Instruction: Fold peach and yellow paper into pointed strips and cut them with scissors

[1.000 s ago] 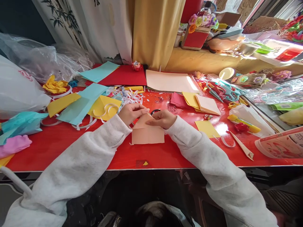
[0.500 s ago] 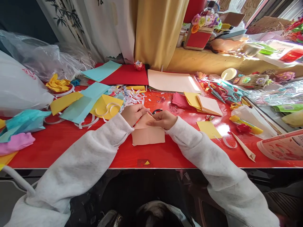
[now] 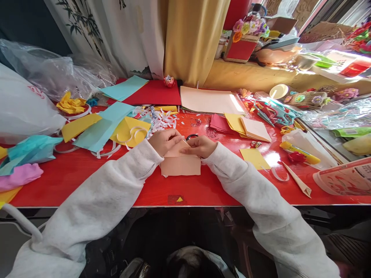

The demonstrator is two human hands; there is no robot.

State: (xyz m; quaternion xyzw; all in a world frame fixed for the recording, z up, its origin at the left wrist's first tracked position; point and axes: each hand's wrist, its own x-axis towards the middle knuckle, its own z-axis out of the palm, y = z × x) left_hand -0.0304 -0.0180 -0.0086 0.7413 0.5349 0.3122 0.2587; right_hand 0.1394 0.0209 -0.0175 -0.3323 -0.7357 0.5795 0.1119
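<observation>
Between my hands is a creased sheet of peach paper (image 3: 181, 166), its lower part hanging toward me and its upper part tilted up. My left hand (image 3: 165, 142) pinches the upper left of the sheet, fingers closed. On the right side, my right hand (image 3: 202, 146) grips it between thumb and fingers. Just behind the paper a dark curved loop (image 3: 191, 136) shows, like a scissors handle; the rest of it is hidden.
The red table (image 3: 116, 189) carries blue sheets (image 3: 101, 127), yellow sheets (image 3: 130, 131) and white paper shreds (image 3: 164, 119) at left. Folded peach sheets (image 3: 255, 129), a yellow square (image 3: 255, 158), a glue tube (image 3: 300, 152), a paper cone (image 3: 297, 179) and a pink-patterned cup (image 3: 344, 177) lie right.
The lower part of the peach paper has shifted slightly up and left. Both hands keep their hold in nearly the same place. A small red bit seen by my left fingers no longer shows.
</observation>
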